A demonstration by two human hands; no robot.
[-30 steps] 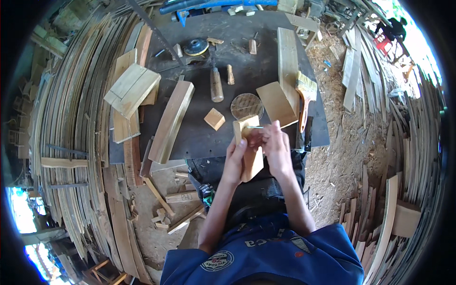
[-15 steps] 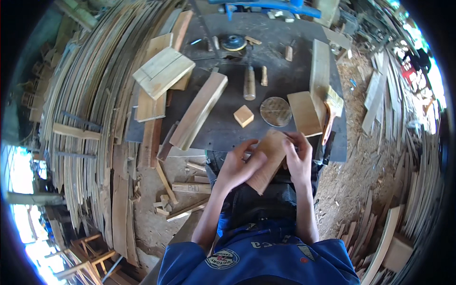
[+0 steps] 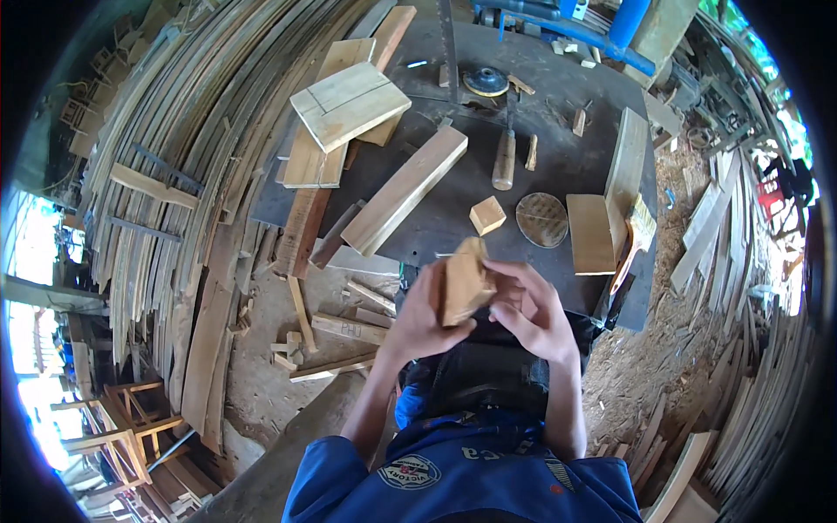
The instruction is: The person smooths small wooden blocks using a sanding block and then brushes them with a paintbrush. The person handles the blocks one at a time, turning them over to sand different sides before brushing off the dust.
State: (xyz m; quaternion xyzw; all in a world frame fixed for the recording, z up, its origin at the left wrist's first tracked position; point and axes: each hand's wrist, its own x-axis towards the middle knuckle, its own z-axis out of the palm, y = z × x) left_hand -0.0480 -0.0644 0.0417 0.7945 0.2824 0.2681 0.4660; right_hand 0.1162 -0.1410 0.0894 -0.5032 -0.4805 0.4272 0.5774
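Note:
A short wooden block [image 3: 462, 288] is held up over my lap, tilted, just in front of the table's near edge. My left hand [image 3: 417, 315] wraps round its left side, thumb beneath. From the other side my right hand [image 3: 536, 318] reaches its right edge, with bent fingers above and the thumb below; motion blurs the contact. Beyond the block, a small wooden cube [image 3: 487, 214] lies on the dark table [image 3: 427, 231]. A round disc [image 3: 541, 220] lies to the cube's right, and a wooden-handled chisel [image 3: 504, 161] lies farther back.
Left on the table are a long wooden beam [image 3: 408, 187] and stacked boards [image 3: 350, 105]. A paintbrush [image 3: 639, 231] rests by boards [image 3: 591, 234] at the right edge. Behind lies a round dark tool part [image 3: 486, 82]. Long planks [image 3: 166, 200] line the left; offcuts [image 3: 349, 329] litter the floor.
The block has been turned and tipped up, its end now facing upward, and shifted left. My right hand has changed its hold along the edge. The view has swung, moving the table rightward.

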